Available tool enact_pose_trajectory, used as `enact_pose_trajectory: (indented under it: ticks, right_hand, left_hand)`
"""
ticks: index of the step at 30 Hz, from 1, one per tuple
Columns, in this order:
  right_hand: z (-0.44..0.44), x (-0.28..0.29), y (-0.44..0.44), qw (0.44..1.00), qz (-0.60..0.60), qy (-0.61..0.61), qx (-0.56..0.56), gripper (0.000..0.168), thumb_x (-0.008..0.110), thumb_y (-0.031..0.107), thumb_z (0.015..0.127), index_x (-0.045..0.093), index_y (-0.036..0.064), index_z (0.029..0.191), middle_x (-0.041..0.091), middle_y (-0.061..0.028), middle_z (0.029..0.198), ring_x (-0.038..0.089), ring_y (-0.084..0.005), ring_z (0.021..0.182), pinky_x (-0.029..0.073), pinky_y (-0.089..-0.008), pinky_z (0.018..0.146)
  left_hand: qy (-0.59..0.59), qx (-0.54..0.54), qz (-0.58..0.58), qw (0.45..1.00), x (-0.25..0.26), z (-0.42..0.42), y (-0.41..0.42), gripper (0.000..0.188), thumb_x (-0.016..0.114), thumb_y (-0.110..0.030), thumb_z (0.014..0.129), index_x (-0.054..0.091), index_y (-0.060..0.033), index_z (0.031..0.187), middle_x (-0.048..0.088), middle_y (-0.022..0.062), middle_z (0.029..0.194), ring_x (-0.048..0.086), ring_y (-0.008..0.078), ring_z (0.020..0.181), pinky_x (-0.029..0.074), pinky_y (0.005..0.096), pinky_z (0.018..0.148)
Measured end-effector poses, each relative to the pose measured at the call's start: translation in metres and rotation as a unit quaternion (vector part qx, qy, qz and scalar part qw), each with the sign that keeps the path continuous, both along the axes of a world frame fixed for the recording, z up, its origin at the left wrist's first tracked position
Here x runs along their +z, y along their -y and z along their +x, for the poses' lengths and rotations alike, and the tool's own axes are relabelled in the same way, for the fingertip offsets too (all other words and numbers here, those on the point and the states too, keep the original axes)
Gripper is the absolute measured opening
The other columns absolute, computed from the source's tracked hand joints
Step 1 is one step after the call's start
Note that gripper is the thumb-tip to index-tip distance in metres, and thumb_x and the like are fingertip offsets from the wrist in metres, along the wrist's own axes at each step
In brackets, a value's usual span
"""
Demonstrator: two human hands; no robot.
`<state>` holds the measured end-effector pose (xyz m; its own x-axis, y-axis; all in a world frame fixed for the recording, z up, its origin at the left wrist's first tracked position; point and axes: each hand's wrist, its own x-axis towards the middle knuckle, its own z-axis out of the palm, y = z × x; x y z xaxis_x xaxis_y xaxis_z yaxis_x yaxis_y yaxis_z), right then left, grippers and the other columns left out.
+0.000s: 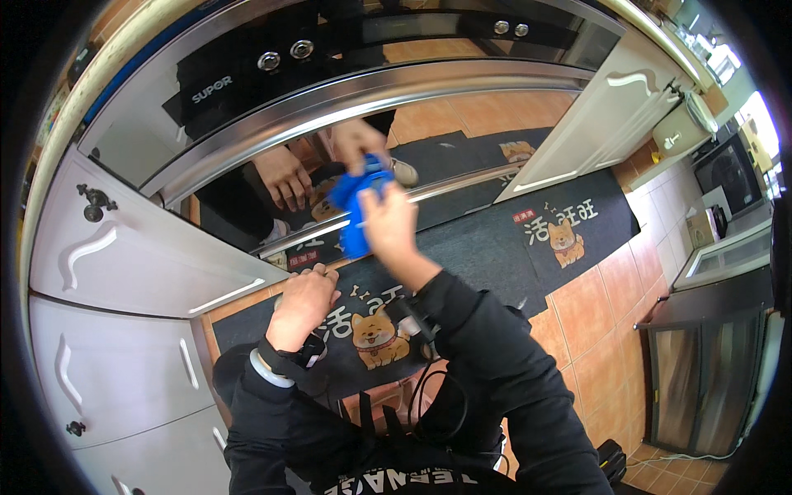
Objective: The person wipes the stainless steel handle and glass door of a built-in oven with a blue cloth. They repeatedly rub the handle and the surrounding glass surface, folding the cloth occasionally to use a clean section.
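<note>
My right hand (390, 226) grips a blue cloth (355, 229) against the lower edge of a glossy black appliance front (451, 124), which mirrors the hands and the cloth. My left hand (304, 303) holds nothing that I can see; its fingers are bent and lie close below the appliance's bottom edge, left of the cloth. A band and a pale bracelet are on the left wrist. Above the cloth, a shiny metal rail (371, 111) crosses the front, with round knobs (268, 60) higher up on the black panel.
White cabinet doors (142, 247) flank the appliance at the left, and another white door (594, 117) is at the right. A dark mat (482, 247) with cartoon dogs lies on orange floor tiles (588, 309). A dark cabinet with glass doors (699, 371) stands at the far right.
</note>
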<state>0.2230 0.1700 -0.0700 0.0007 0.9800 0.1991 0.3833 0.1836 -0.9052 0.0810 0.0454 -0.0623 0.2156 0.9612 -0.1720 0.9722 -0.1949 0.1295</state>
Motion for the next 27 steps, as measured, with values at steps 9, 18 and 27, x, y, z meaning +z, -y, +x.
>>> enact_pose_trajectory:
  ticks: [9,18,27]
  right_hand:
    - [-0.001,-0.03,-0.027,0.988,-0.091,-0.105,-0.068,0.032,0.068,0.027,0.077,0.06,-0.002,0.069,0.062,-0.0205,0.065,0.063,-0.0313,0.062,0.049,-0.044,0.062]
    - [0.043,-0.034,-0.051,0.98,-0.098,-0.124,-0.119,0.015,0.067,0.009,0.081,0.059,0.002,0.071,0.059,-0.0021,0.066,0.053,-0.0099,0.056,0.043,-0.0295,0.051]
    - [0.004,-0.013,-0.019,0.96,-0.127,-0.234,0.082,0.012,0.07,0.01,0.081,0.066,0.0,0.075,0.064,-0.0028,0.068,0.055,-0.0077,0.055,0.043,-0.0224,0.051]
  left_hand:
    - [0.008,0.005,-0.018,1.0,0.014,0.011,-0.008,0.025,0.061,-0.021,0.089,0.064,-0.005,0.108,0.062,0.0152,0.098,0.063,0.035,0.09,0.051,0.0442,0.076]
    - [-0.013,0.011,0.035,0.999,0.012,-0.003,0.003,0.022,0.064,-0.019,0.086,0.063,-0.0032,0.1,0.062,0.014,0.095,0.063,0.0328,0.09,0.052,0.0422,0.075]
    - [-0.002,0.028,0.044,0.999,0.012,-0.006,0.009,0.021,0.064,-0.02,0.086,0.063,-0.0048,0.1,0.061,0.0128,0.094,0.062,0.0309,0.09,0.05,0.0414,0.076]
